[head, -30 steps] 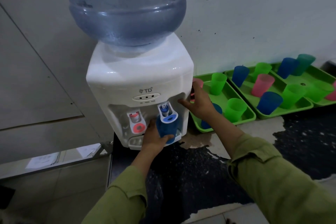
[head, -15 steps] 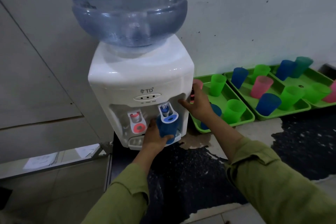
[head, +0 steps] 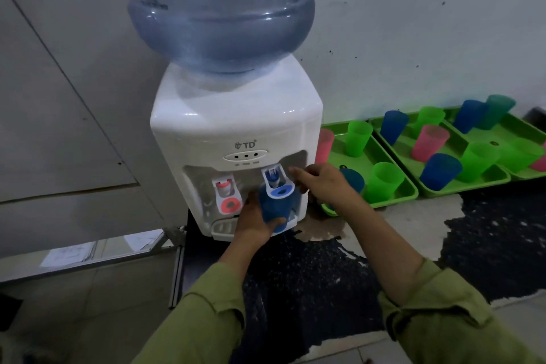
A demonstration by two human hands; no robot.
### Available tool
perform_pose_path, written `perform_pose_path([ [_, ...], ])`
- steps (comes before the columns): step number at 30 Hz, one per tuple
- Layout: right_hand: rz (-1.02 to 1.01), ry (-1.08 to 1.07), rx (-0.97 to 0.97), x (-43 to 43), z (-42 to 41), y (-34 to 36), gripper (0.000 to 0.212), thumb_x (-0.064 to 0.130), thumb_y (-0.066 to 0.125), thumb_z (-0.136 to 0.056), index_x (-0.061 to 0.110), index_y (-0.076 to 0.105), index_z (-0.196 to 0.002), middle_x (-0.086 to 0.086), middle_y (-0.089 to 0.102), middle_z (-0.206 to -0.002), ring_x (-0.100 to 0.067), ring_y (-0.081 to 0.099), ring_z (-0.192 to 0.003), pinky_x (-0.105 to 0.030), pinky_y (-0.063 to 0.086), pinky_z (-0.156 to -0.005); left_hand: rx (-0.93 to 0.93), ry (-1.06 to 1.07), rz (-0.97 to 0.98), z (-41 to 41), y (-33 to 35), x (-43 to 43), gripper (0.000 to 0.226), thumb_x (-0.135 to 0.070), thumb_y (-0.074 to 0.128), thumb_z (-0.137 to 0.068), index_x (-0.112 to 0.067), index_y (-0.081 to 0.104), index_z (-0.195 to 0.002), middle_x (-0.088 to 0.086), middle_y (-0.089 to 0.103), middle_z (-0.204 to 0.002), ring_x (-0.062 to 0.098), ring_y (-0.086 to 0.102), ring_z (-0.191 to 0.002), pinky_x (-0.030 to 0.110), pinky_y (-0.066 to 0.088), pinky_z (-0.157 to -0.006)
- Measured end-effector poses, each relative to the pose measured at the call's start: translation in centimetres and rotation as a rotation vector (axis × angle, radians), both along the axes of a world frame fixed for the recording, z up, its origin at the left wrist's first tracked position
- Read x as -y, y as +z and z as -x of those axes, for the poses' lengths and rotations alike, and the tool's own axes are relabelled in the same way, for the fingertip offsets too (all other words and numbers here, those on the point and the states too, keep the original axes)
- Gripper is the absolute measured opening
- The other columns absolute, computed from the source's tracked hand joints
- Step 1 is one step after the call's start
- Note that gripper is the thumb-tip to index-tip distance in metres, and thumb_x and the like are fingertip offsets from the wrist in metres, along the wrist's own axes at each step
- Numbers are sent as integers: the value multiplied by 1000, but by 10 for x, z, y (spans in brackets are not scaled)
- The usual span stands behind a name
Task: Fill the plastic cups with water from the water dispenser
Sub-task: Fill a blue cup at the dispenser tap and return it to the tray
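A white water dispenser (head: 236, 121) with a big blue bottle (head: 218, 9) on top stands on the counter. My left hand (head: 254, 221) grips a blue plastic cup (head: 274, 207) and holds it right under the blue tap (head: 276, 183). A red tap (head: 226, 195) sits to the left of it. My right hand (head: 322, 183) hovers at the dispenser's right front edge, its index finger stretched toward the blue tap. Whether water is flowing cannot be told.
To the right stand three green trays, the nearest (head: 396, 196) beside the dispenser, then a second (head: 469, 186) and a third (head: 529, 133). They hold several upright green, blue and pink cups, such as a green one (head: 384, 182). The counter (head: 487, 233) is dark and patchy.
My right hand has slid left from the dispenser's right side toward the blue tap. The left hand keeps the blue cup under the tap. The camera has moved a little closer.
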State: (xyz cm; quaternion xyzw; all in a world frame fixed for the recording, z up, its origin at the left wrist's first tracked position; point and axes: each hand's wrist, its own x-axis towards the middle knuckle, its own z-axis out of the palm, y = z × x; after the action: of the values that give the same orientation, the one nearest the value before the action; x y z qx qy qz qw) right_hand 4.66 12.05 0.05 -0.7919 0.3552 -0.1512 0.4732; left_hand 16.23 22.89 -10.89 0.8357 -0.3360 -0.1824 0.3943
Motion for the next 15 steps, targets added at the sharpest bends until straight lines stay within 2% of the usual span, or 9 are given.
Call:
perform_pose_path([
  [2, -123, 46, 23, -4, 2, -1, 37, 37, 63, -86, 1, 62, -76, -1, 58, -60, -8, 42, -40, -18, 35, -39, -10, 6, -5, 0, -1, 1, 85, -23, 83, -66, -9, 34, -134, 10, 45, -139, 27, 44, -127, 33, 37, -103],
  [5, -192, 64, 16, -5, 1, -4, 32, 26, 65, -87, 5, 51, -67, 10, 45, -39, -4, 33, -32, -17, 28, -35, -39, 14, -12, 0, -2, 1, 91, -24, 83, -66, -7, 30, -138, 10, 43, -141, 27, 43, -129, 36, 36, -106],
  [7, -112, 92, -39, -4, -1, -8, 38, 23, 66, -85, 11, 45, -57, 10, 39, -35, -1, 34, -30, -12, 26, -34, -74, 17, -13, 1, -3, 1, 96, -22, 83, -67, -5, 25, -142, 11, 41, -143, 28, 41, -130, 40, 37, -106],
  [9, 36, 120, -98, -5, -2, -13, 39, 22, 67, -85, 11, 44, -54, 4, 40, -46, -4, 37, -42, -13, 25, -37, -135, 41, 31, 1, -4, 1, 89, -16, 84, -65, -4, 31, -137, 12, 46, -137, 30, 46, -126, 43, 41, -102],
  [12, 190, 114, -139, -6, -4, -25, 33, 25, 65, -85, 3, 53, -64, -6, 44, -59, -17, 41, -58, -26, 27, -48, -82, 44, -2, -1, -5, 2, 79, -16, 84, -64, -9, 37, -127, 9, 50, -132, 28, 50, -120, 31, 43, -92],
  [15, 299, 72, -137, -9, -10, -40, 33, 26, 63, -86, 10, 47, -62, -5, 47, -59, -22, 47, -62, -30, 24, -54, -24, 32, -31, 0, -4, 1, 78, -22, 83, -65, -11, 35, -127, 8, 49, -132, 27, 51, -117, 27, 41, -86],
])
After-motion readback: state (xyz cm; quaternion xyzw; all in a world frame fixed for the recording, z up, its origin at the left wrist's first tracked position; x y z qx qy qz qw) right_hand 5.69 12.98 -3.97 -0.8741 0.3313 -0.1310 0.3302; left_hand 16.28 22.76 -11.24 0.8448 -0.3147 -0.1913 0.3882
